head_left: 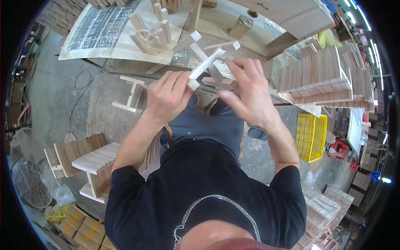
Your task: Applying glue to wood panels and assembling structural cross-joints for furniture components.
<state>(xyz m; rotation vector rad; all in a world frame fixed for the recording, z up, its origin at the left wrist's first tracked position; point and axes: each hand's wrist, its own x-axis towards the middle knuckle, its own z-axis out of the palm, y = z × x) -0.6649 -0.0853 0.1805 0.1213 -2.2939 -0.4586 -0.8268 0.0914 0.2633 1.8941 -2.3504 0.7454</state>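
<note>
Left hand [168,98] closed around the near-left end of a wooden frame [207,63], crossed bars, held above the lap at the near edge of the workbench [127,50]. Right hand [252,93] wide, thumb apart from fingers, just beside the frame's right side; can't tell if touching. More wooden legs [165,31] upright on the bench. Wood stack [312,73] right, yellow crate [305,137] below it.
</note>
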